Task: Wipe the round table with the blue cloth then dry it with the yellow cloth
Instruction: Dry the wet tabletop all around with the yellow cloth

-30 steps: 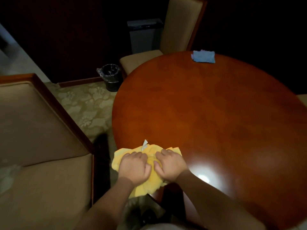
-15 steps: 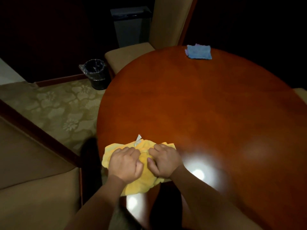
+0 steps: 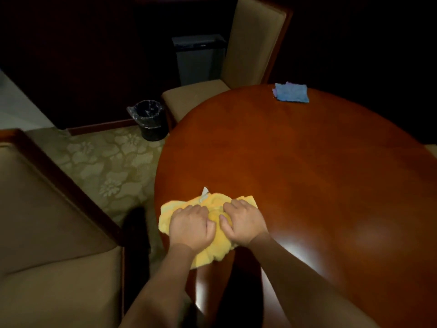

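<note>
No legible txt, brand, no. or sign is seen anywhere. A small white tag (image 3: pixel 204 193) is sewn on the yellow cloth (image 3: pixel 214 233), but nothing on it can be read.

A dim room with chairs and a flowery carpet

A tan chair (image 3: pixel 250 46) by the dark wall; a black bin (image 3: pixel 149 119) on the carpet (image 3: pixel 106 164); a big tan seat (image 3: pixel 42 233) on the left.

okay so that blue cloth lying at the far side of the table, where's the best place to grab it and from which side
Judging by its pose, pinch the near edge of the blue cloth. It lies flat and folded near the far rim of the round table, with nothing on it, so coming from above on the near side and pinching through the layers should lift it whole.
</note>
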Available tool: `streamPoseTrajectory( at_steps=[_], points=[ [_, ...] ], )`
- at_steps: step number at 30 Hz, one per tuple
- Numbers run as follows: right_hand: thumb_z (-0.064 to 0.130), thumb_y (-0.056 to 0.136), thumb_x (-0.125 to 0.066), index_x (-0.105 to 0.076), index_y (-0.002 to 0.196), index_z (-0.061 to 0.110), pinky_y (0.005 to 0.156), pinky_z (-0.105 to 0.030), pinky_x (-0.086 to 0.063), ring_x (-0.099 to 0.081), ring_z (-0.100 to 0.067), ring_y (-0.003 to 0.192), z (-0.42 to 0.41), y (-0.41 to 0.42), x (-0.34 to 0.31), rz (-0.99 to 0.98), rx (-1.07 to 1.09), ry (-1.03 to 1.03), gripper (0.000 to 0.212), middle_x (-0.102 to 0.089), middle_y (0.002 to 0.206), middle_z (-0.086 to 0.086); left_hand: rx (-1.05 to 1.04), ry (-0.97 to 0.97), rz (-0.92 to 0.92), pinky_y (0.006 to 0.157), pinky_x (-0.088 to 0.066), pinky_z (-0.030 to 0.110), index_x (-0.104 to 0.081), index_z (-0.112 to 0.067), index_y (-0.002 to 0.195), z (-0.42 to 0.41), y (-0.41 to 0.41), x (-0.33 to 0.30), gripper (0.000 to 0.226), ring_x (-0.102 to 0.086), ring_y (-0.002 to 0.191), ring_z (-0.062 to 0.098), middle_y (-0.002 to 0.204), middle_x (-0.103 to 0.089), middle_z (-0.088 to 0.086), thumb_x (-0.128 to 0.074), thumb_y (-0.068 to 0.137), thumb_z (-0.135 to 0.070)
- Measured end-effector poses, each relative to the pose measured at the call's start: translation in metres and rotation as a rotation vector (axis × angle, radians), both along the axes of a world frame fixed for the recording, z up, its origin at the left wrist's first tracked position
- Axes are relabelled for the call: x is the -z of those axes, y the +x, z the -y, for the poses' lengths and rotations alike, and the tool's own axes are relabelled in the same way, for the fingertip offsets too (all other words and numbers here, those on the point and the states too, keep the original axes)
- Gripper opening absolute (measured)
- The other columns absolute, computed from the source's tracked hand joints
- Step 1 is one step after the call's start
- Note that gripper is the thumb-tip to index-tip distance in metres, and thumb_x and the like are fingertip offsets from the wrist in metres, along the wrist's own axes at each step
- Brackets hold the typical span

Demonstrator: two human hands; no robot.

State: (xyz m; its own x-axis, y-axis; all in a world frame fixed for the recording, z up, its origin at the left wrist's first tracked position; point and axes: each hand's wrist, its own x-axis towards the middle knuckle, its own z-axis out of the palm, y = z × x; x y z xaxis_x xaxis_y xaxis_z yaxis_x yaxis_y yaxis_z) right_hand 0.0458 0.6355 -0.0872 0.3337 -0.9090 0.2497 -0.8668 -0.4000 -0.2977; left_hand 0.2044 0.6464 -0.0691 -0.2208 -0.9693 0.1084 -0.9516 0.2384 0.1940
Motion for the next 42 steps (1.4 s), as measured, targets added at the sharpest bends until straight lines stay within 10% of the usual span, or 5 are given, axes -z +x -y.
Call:
streamPoseTrajectory(
  at_steps=[42],
  points=[
    [0.035, 0.081, -0.040, -0.060, 0.069, 0.012, 0.045, -0.025, -0.039, -0.054, -0.021, 0.057, 0.162, 0.018, 0.007, 0.026, 0.156, -0.058, 0.033, -0.057, 0.063, -0.003, 0.043, -0.028, 0.021, 0.053, -0.044, 0.029, -0.063, -0.009, 0.062, 0.178, 0.011, 0.012, 0.031, -0.056, 0.052, 0.025, 0.057, -0.059, 0.004, -0.037, 0.069, -0.026]
  ],
)
